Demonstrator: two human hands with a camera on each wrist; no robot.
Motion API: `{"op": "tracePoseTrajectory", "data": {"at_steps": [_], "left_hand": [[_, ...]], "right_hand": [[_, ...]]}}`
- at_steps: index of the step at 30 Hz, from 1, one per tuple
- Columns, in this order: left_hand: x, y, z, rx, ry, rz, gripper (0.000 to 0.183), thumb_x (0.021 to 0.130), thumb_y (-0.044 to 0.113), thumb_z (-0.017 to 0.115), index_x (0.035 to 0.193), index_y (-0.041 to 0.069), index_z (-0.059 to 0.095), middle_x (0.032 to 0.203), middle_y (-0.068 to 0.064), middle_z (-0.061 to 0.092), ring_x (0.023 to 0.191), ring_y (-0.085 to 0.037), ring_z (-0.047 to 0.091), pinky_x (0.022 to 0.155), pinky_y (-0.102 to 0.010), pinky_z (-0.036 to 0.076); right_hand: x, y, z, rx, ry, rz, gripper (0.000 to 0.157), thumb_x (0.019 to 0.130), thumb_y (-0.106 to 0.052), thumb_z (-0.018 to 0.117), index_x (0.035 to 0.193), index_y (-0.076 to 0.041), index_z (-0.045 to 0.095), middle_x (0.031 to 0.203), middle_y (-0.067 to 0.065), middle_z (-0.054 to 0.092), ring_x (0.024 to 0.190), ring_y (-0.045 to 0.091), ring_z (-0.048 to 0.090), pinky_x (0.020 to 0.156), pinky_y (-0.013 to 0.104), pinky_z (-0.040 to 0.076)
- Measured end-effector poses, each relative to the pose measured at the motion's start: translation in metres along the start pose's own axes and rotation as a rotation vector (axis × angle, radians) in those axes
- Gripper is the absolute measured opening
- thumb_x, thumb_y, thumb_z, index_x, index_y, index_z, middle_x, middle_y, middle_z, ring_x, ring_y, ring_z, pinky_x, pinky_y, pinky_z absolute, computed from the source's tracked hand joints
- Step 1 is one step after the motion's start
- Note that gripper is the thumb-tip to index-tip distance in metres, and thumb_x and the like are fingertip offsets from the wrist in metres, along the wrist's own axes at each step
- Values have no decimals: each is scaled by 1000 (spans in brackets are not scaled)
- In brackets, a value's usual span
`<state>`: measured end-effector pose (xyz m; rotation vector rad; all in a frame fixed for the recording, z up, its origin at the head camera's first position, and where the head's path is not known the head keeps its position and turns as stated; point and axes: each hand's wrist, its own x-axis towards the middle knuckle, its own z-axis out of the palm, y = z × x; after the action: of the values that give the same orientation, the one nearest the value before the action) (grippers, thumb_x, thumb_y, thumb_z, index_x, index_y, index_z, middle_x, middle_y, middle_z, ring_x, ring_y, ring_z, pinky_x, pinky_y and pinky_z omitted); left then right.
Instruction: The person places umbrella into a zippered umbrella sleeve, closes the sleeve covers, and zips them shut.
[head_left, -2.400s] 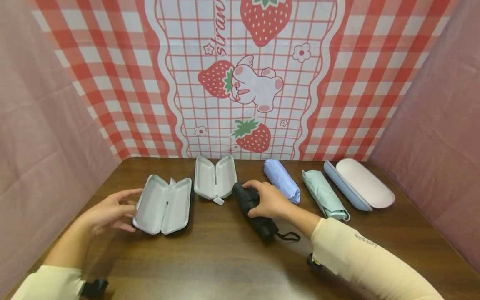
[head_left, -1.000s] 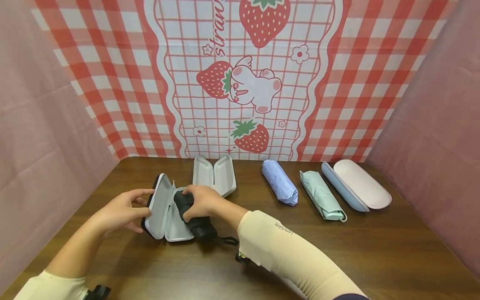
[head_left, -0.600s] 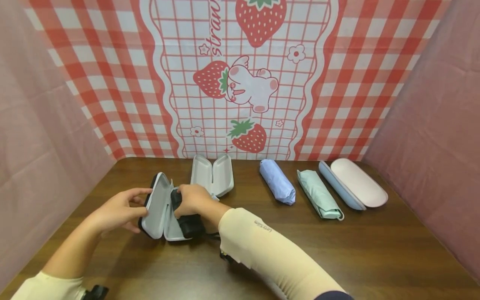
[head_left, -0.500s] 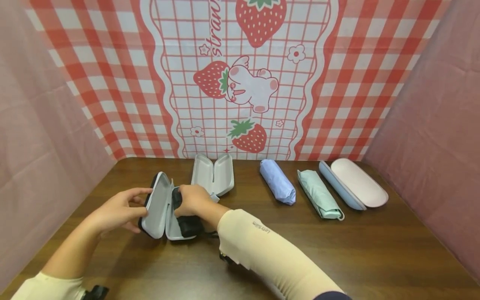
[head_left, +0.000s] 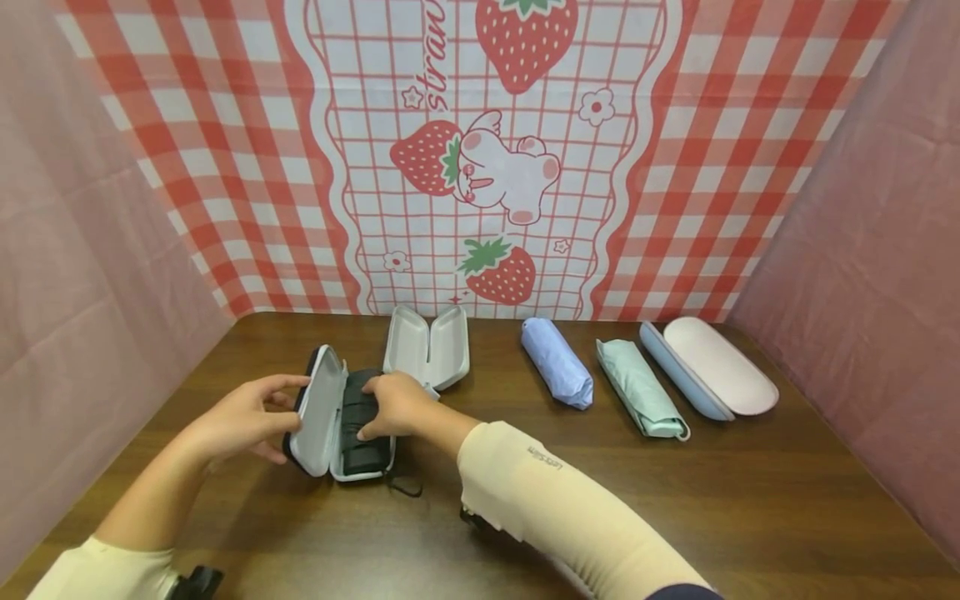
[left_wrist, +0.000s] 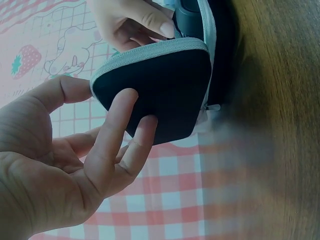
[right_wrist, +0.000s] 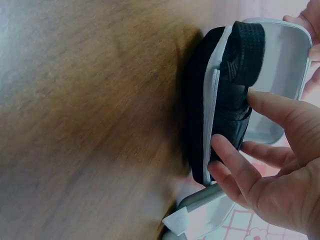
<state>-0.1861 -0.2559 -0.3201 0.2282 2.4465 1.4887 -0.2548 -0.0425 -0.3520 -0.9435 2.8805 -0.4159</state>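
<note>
A black folded umbrella [head_left: 363, 425] lies in the right half of a black glasses-type zip case [head_left: 315, 425] with a pale grey lining. The umbrella's wrist strap [head_left: 405, 487] hangs over the case's near end. My left hand [head_left: 243, 421] holds the case's left half tilted up. In the left wrist view, the fingers of this hand [left_wrist: 75, 160] press the black outer face and the thumb meets the zipper rim. My right hand [head_left: 401, 406] rests at the umbrella and the case's right rim, with fingers loosely spread. Part of the umbrella is hidden behind it.
Behind the right hand lies another opened grey-lined case [head_left: 447, 354]. Farther right are a blue folded umbrella [head_left: 557, 362], a mint folded umbrella [head_left: 641, 390] and an opened case, blue outside with a pinkish lining [head_left: 720, 367]. A checked strawberry cloth [head_left: 675, 208] hangs at the table's back edge.
The right hand has carried the black umbrella leftwards into the case; its fingers have since loosened and moved slightly right. The left hand has tilted the case's left half up.
</note>
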Motion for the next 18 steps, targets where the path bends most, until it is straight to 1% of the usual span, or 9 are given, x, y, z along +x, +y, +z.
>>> {"op": "tracePoseTrajectory", "data": {"at_steps": [4, 5, 7, 10, 11, 14, 16, 18], "left_hand": [[-1, 0, 0, 0, 2, -2, 68, 87, 2, 60, 145, -10, 28, 117, -34, 48, 82, -28, 63, 61, -46, 58], [-1, 0, 0, 0, 2, -2, 68, 87, 2, 60, 145, -10, 28, 117, -34, 47, 82, -28, 63, 62, -46, 58], [-1, -1, 0, -1, 1, -2, 68, 87, 2, 60, 146, -10, 28, 118, -34, 47, 82, -28, 63, 62, -47, 58], [-1, -2, -1, -3, -1, -5, 69, 87, 2, 60, 146, -9, 28, 119, -34, 46, 82, -28, 63, 62, -47, 58], [-1, -2, -1, -3, -1, -6, 69, 87, 2, 61, 146, -9, 28, 119, -34, 46, 83, -28, 63, 62, -48, 58], [-1, -2, -1, -5, -1, -4, 69, 87, 2, 61, 146, -9, 27, 119, -34, 46, 83, -27, 62, 63, -48, 58], [0, -2, -1, -6, 0, -3, 69, 87, 2, 61, 146, -9, 27, 119, -34, 46, 83, -26, 62, 63, -48, 58], [0, -3, -1, -7, 0, -1, 69, 87, 1, 61, 146, -9, 28, 118, -33, 46, 82, -26, 62, 63, -48, 58]], "right_hand": [[-5, 7, -2, 70, 13, -43, 60, 77, -34, 82, 128, -11, 63, 123, 2, 65, 117, 17, 57, 98, 25, 43], [-7, 10, -2, 94, 21, -56, 58, 77, -33, 82, 128, -11, 64, 122, 2, 65, 113, 16, 58, 96, 25, 43], [-12, 16, -2, 157, 39, -88, 53, 78, -29, 81, 125, -10, 65, 114, 4, 68, 103, 15, 62, 89, 24, 46], [-21, 25, -3, 268, 52, -144, 42, 79, -21, 80, 117, -7, 68, 105, 6, 70, 88, 14, 65, 78, 21, 47], [-24, 28, -3, 305, 49, -163, 38, 80, -19, 80, 114, -6, 69, 101, 7, 70, 83, 13, 64, 75, 20, 47], [-34, 33, -4, 374, 18, -212, 29, 81, -14, 78, 107, -4, 70, 92, 4, 71, 78, 7, 63, 72, 18, 48], [-40, 35, -5, 392, -9, -244, 25, 82, -13, 77, 105, -4, 70, 83, 0, 69, 73, 3, 61, 71, 18, 48], [-47, 35, -7, 394, -27, -272, 23, 83, -12, 77, 104, -4, 70, 77, -4, 67, 71, 0, 59, 70, 17, 48]]}}
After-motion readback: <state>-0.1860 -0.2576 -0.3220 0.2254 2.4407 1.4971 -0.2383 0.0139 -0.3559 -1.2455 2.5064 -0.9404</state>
